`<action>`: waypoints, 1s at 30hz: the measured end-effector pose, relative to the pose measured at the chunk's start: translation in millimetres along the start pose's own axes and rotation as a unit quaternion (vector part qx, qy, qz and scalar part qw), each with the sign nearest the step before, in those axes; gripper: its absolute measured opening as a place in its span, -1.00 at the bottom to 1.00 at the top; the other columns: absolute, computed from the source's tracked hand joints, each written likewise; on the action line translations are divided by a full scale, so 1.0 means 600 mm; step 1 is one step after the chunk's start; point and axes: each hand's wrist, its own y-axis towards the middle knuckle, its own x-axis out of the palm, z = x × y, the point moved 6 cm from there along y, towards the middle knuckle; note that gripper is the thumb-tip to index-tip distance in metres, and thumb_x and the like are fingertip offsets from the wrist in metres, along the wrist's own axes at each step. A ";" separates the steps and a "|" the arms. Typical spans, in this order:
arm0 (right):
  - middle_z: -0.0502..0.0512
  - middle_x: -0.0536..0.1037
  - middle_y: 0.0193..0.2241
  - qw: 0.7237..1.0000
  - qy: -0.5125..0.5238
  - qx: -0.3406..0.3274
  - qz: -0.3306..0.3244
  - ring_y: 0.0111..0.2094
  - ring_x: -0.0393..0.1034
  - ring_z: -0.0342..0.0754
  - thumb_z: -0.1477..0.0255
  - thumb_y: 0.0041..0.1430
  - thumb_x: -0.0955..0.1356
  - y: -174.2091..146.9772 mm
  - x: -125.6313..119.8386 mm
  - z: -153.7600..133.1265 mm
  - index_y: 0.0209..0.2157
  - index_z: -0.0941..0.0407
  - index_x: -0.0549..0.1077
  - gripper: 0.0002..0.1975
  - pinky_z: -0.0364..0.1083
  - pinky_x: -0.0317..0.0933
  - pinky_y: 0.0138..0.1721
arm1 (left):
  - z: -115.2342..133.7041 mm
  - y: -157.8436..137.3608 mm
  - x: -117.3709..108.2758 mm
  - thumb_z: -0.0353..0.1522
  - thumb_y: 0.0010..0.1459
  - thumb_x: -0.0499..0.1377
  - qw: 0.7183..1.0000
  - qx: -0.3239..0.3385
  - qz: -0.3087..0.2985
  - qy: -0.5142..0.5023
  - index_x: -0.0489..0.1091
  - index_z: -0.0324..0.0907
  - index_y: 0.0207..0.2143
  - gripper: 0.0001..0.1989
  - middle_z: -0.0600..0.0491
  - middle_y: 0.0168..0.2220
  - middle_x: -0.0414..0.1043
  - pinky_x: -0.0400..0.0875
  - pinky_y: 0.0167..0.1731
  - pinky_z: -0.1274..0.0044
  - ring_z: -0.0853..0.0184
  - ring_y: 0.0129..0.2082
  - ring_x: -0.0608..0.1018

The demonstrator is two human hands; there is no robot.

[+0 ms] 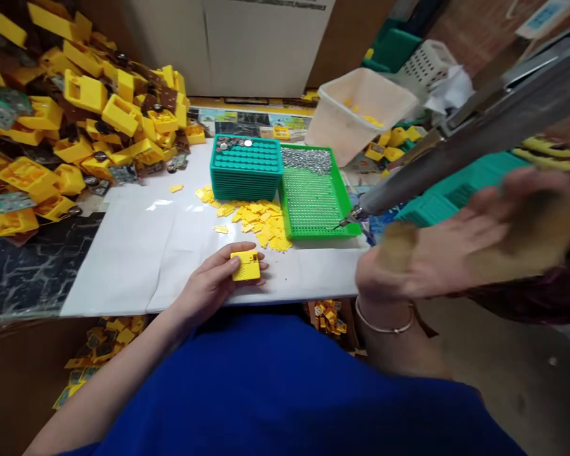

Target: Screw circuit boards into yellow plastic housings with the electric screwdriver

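My left hand rests on the white desk, thumb and fingers closed around a small yellow plastic casing lying flat near the front edge. The piece looks light and rigid, a moulded shell with smooth faces that could slip, so I judge the short side edges the surest place to pinch it, leaving its top face free. My right hand is raised and blurred close to the camera; I cannot tell whether it is closed on anything, though a grey powered driver hangs across the view just above it, its tip pointing at the near corner of a green tray with screws heaped at its far end. Beside that tray stands a stack of teal trays, and loose yellow chips lie scattered in front of both. A heap of larger yellow housings crowds the left of the desk, and a pale plastic bin stands tilted behind the green tray.
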 end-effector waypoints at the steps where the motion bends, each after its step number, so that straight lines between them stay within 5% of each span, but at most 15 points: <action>1: -0.35 0.04 0.34 0.997 0.009 -0.025 0.071 0.44 -0.27 0.08 0.21 0.19 0.35 0.014 -0.027 0.004 0.22 -0.46 0.08 -0.38 0.09 0.27 0.11 | 0.001 0.002 0.004 -0.37 0.15 0.24 1.000 -0.011 -0.006 -0.005 0.42 -0.25 -0.01 -0.66 -0.17 -0.06 0.53 0.52 -0.09 0.29 0.10 -0.03 0.58; 3: -0.15 0.35 0.15 0.991 0.052 -0.041 0.120 0.36 0.05 0.09 0.16 0.17 0.39 0.043 -0.057 0.022 0.06 -0.28 0.36 -0.60 0.07 0.29 0.09 | 0.003 0.009 0.013 -0.37 0.09 0.26 1.000 -0.024 -0.014 -0.004 0.41 -0.25 0.00 -0.61 -0.18 -0.05 0.54 0.52 -0.06 0.27 0.07 -0.02 0.58; 6: 0.01 0.53 -0.30 0.989 0.128 0.075 0.018 -0.18 0.53 0.01 -0.03 -0.04 0.47 0.081 -0.046 0.076 -0.28 -0.04 0.41 -0.58 0.03 0.43 -0.16 | 0.001 0.026 0.028 -0.32 0.06 0.31 0.999 -0.028 -0.001 0.035 0.41 -0.20 -0.08 -0.64 -0.10 -0.12 0.56 0.55 -0.14 0.34 0.12 -0.08 0.60; 8: -0.06 0.49 -0.42 0.983 0.145 0.114 -0.009 -0.43 0.49 -0.09 -0.04 -0.15 0.51 0.092 -0.037 0.100 -0.34 -0.02 0.33 -0.50 -0.04 0.42 -0.35 | -0.003 0.038 0.038 -0.31 0.06 0.33 0.996 -0.028 0.016 0.086 0.40 -0.18 -0.19 -0.72 -0.02 -0.23 0.56 0.55 -0.33 0.47 0.23 -0.23 0.62; 11: -0.17 0.36 -0.60 0.982 0.156 0.104 -0.008 -0.63 0.29 -0.18 0.01 -0.03 0.48 0.096 -0.023 0.119 -0.35 -0.01 0.30 -0.57 -0.12 0.26 -0.56 | -0.007 0.049 0.053 -0.29 0.06 0.36 0.988 -0.024 0.021 0.154 0.37 -0.20 -0.31 -0.75 0.04 -0.37 0.52 0.45 -0.52 0.59 0.34 -0.40 0.57; 18: -0.17 0.27 -0.62 0.986 0.138 0.090 -0.005 -0.64 0.23 -0.18 -0.08 0.10 0.36 0.069 0.007 0.148 -0.36 -0.02 0.26 -0.57 -0.09 0.23 -0.53 | -0.006 0.052 0.057 -0.25 0.10 0.32 0.983 -0.025 0.009 0.184 0.41 -0.21 -0.29 -0.77 0.01 -0.41 0.53 0.46 -0.49 0.59 0.33 -0.39 0.56; 25: -0.14 0.30 -0.65 0.982 0.168 0.086 0.005 -0.63 0.22 -0.16 0.05 0.15 0.39 0.062 0.006 0.149 -0.47 -0.01 0.28 -0.64 -0.08 0.23 -0.50 | -0.005 0.054 0.057 -0.28 0.09 0.33 0.983 -0.032 0.022 0.181 0.42 -0.21 -0.31 -0.79 0.03 -0.40 0.53 0.47 -0.48 0.57 0.36 -0.43 0.54; 30: -0.09 0.35 -0.62 0.990 0.063 0.125 -0.022 -0.58 0.26 -0.11 -0.13 0.18 0.25 0.052 0.008 0.163 -0.40 -0.04 0.26 -0.56 -0.03 0.28 -0.43 | -0.004 0.054 0.058 -0.28 0.03 0.36 0.985 -0.034 0.032 0.167 0.43 -0.21 -0.32 -0.77 0.02 -0.38 0.53 0.47 -0.50 0.56 0.34 -0.42 0.55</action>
